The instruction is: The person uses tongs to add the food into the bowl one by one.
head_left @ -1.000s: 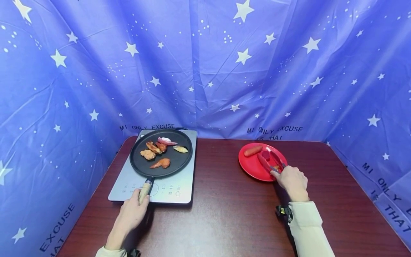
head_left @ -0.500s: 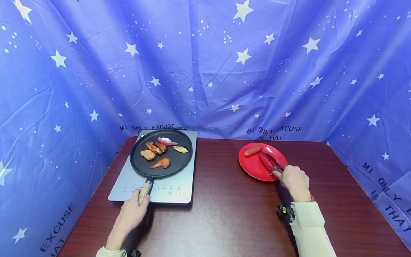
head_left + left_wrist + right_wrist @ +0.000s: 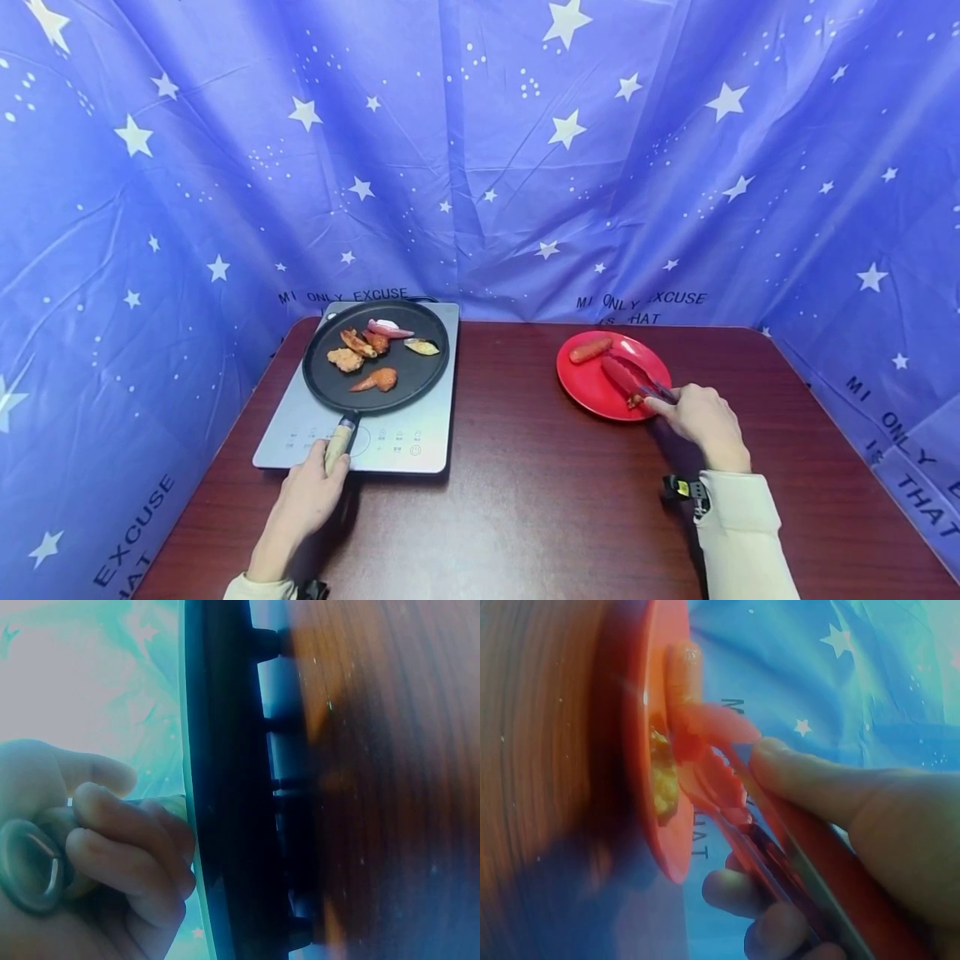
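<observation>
My left hand [image 3: 309,496] grips the pale handle [image 3: 339,446] of a black frying pan [image 3: 412,383]; its curled fingers [image 3: 131,847] show in the left wrist view. My right hand [image 3: 701,421] holds red tongs [image 3: 624,372] over a red plate [image 3: 588,393]. The tongs' scalloped tips are close together around a small red piece [image 3: 690,746], largely hidden behind them. A sausage [image 3: 591,350] lies at the plate's far left. A yellow-brown food piece [image 3: 663,780] rests on the plate near the tongs.
The pan stands on a silver induction cooktop [image 3: 273,442]. Several food pieces lie in it, including a chicken wing [image 3: 375,380], a breaded piece [image 3: 345,360] and a pink-and-white piece [image 3: 390,328]. A starry blue curtain [image 3: 510,208] surrounds the dark wooden table [image 3: 510,500].
The tongs have narrowed over the red piece, then tilted. My right hand has moved slightly right and toward me, uncovering the yellow-brown piece. The left hand keeps its place on the pan handle.
</observation>
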